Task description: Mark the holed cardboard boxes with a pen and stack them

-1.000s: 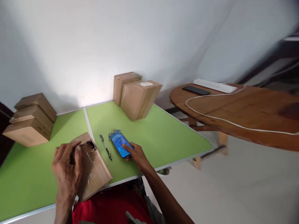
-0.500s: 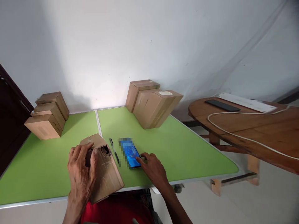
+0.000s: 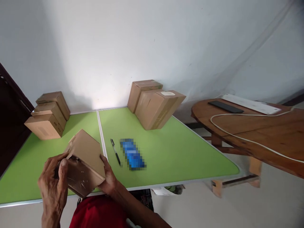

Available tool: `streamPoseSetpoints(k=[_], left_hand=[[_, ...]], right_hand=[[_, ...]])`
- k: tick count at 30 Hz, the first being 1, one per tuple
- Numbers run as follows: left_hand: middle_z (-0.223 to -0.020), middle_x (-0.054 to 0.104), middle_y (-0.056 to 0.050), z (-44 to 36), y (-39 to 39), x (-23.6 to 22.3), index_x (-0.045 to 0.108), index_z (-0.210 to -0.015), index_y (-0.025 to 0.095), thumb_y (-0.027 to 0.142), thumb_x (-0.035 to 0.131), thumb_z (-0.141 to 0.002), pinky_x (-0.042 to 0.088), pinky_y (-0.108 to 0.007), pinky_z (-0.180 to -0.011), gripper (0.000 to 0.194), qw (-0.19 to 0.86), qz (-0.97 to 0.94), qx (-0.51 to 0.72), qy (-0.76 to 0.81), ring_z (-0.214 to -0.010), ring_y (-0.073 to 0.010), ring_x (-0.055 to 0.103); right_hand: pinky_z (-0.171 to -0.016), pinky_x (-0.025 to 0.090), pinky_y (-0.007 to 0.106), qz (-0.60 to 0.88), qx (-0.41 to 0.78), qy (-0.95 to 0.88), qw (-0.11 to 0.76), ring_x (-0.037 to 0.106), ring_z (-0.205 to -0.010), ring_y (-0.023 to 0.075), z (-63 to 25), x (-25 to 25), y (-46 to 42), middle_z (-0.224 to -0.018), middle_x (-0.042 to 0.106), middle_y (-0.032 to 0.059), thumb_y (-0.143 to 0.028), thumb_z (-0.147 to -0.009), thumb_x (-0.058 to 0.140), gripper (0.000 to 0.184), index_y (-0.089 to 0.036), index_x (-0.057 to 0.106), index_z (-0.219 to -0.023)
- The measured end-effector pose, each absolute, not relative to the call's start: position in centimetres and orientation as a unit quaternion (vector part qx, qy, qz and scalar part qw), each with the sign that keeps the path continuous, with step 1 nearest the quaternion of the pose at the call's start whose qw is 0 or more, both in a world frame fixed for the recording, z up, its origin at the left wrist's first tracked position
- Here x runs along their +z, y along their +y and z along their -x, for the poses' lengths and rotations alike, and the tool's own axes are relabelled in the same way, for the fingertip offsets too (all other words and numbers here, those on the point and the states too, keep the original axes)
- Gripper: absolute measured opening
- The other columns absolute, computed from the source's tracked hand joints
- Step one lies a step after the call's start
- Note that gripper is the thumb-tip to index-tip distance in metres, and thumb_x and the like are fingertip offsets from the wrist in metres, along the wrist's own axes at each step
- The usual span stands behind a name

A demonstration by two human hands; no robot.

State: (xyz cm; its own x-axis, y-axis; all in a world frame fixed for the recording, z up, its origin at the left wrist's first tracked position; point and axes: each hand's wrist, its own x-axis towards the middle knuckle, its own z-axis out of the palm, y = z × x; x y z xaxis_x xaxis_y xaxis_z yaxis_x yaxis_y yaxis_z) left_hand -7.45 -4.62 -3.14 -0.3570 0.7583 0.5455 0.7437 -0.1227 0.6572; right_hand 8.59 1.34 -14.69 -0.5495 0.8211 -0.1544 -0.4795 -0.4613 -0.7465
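A brown cardboard box [image 3: 91,152] is tilted up off the green table [image 3: 180,158] near its front edge, between both hands. My left hand [image 3: 53,177] grips its left end, thumb over a torn, dark-edged corner and the fingers partly hidden behind. On the other side, my right hand [image 3: 109,177] holds the lower right edge, with its fingertips against the box wall. To the right of the box lie a black and grey pen [image 3: 116,153] and a phone [image 3: 133,154], its screen blurred blue.
Several cardboard boxes stand in two groups: smaller boxes [image 3: 45,126] at the back left and larger boxes [image 3: 159,109] against the wall. A wooden table [image 3: 261,136] on the right bears a black flat object [image 3: 225,107], a white strip [image 3: 251,104] and a white cable [image 3: 228,130].
My right hand has left the phone and taken hold of the box's right side. The box has been raised and turned, and my left hand has moved left with it.
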Motion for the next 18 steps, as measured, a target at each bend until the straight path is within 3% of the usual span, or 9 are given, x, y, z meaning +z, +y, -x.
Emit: streamPoseSetpoints(k=[2, 4, 6, 9, 11, 14, 18], left_hand=[[-0.114, 0.085, -0.009, 9.5, -5.2, -3.8, 0.088, -0.107, 0.027, 0.084, 0.054, -0.1, 0.059, -0.045, -0.083, 0.066, 0.011, -0.521, 0.477, 0.708, -0.106, -0.034, 0.076], [-0.115, 0.085, -0.012, 11.8, -5.4, -5.0, 0.087, -0.105, 0.027, 0.095, 0.051, -0.092, 0.061, -0.054, -0.089, 0.078, 0.034, -0.478, 0.462, 0.747, -0.111, -0.0401, 0.076], [-0.12, 0.085, -0.014, 14.0, -5.0, -6.6, 0.086, -0.105, 0.025, 0.101, 0.052, -0.086, 0.061, -0.063, -0.101, 0.085, 0.095, -0.451, 0.461, 0.758, -0.121, -0.045, 0.075], [-0.126, 0.082, -0.02, 16.3, -3.3, -9.5, 0.083, -0.119, 0.021, 0.104, 0.049, -0.084, 0.06, -0.072, -0.108, 0.097, 0.182, -0.416, 0.504, 0.735, -0.124, -0.047, 0.075], [-0.125, 0.081, -0.022, 17.0, -2.1, -11.3, 0.079, -0.127, 0.019, 0.105, 0.037, -0.087, 0.063, -0.071, -0.104, 0.105, 0.186, -0.402, 0.527, 0.725, -0.122, -0.0459, 0.077], [-0.134, 0.077, -0.022, 17.1, -1.2, -13.3, 0.072, -0.141, 0.019, 0.102, 0.027, -0.093, 0.063, -0.068, -0.108, 0.106, 0.158, -0.402, 0.543, 0.72, -0.131, -0.0442, 0.073], [-0.16, 0.061, -0.024, 17.3, -2.2, -14.7, 0.058, -0.16, 0.021, 0.101, 0.039, -0.092, 0.045, -0.071, -0.129, 0.107, 0.11, -0.426, 0.538, 0.719, -0.157, -0.0456, 0.053]], right_hand=[[-0.108, 0.063, 0.061, 0.251, 0.789, -0.362, 0.428, 0.073, -0.136, 0.0434, -8.1, -13.8, 2.7, -0.135, 0.081, 0.0199, -0.098, -0.087, 0.053, 0.094, -0.02, 0.071, -0.137], [-0.115, 0.061, 0.06, 0.241, 0.75, -0.408, 0.461, 0.069, -0.142, 0.0411, -8.1, -12.9, 4.2, -0.152, 0.073, 0.0193, -0.087, -0.081, 0.074, 0.102, -0.023, 0.056, -0.159], [-0.123, 0.056, 0.062, 0.248, 0.686, -0.482, 0.485, 0.062, -0.152, 0.0417, -7.8, -12.5, 5.4, -0.169, 0.057, 0.0215, -0.074, -0.07, 0.095, 0.135, -0.027, 0.028, -0.177], [-0.138, 0.037, 0.068, 0.273, 0.567, -0.616, 0.473, 0.037, -0.17, 0.0489, -6.1, -13.6, 6.6, -0.185, 0.031, 0.0238, -0.066, -0.057, 0.107, 0.172, -0.03, -0.002, -0.184], [-0.144, 0.027, 0.067, 0.293, 0.511, -0.68, 0.436, 0.025, -0.175, 0.0521, -4.4, -15.3, 6.8, -0.189, 0.025, 0.0193, -0.064, -0.052, 0.111, 0.179, -0.037, -0.007, -0.184], [-0.143, 0.026, 0.072, 0.33, 0.476, -0.719, 0.383, 0.026, -0.173, 0.0563, -1.5, -18.3, 6.3, -0.189, 0.028, 0.0146, -0.059, -0.051, 0.114, 0.179, -0.048, -0.007, -0.182], [-0.139, 0.029, 0.079, 0.346, 0.431, -0.731, 0.399, 0.033, -0.17, 0.0588, 1.0, -20.4, 5.2, -0.184, 0.034, 0.0288, -0.051, -0.06, 0.114, 0.175, -0.03, -0.007, -0.185]])
